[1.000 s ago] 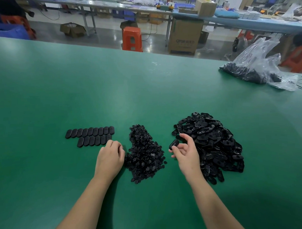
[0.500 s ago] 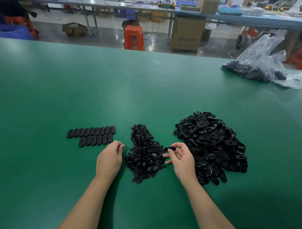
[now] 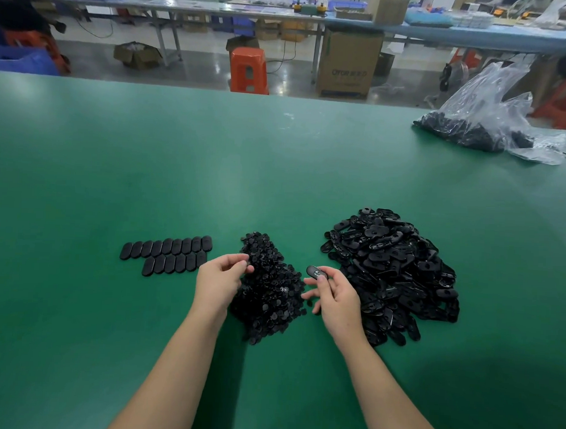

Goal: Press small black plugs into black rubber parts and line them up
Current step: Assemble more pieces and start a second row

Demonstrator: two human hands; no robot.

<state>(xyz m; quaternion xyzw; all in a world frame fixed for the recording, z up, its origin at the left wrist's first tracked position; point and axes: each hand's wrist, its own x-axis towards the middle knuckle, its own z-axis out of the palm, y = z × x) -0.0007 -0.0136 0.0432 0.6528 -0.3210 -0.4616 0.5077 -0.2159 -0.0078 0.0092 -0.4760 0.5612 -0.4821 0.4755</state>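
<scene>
While one black rubber part [image 3: 317,272] is pinched at its near end by the thumb and first finger of the right hand [image 3: 336,299], its far end sticks out past the fingertips, up and toward the left hand. A small hole is seen in the top of the part. The other right fingers [image 3: 307,294] are spread loosely below it.

The left hand [image 3: 220,281] is held just over the edge of the pile of small black plugs [image 3: 269,291]. Its fingers [image 3: 241,266] are curled in close, tip to tip. Something small and dark may be nipped there, but it cannot be told for sure against the dark pile behind.

The plug pile is found between the two hands, lying on the green surface [image 3: 148,177]. The big pile of rubber parts [image 3: 392,269] is heaped just to the right of the right fingers, partly hidden by that hand.

To the left of the left fingers, finished parts [image 3: 168,253] are lined up in two neat rows, side by side, flat on the surface. The far row is longer than the near row.

Far off to the right, past both hands, a clear plastic bag [image 3: 490,115] with more black pieces is seen lying on the surface.
</scene>
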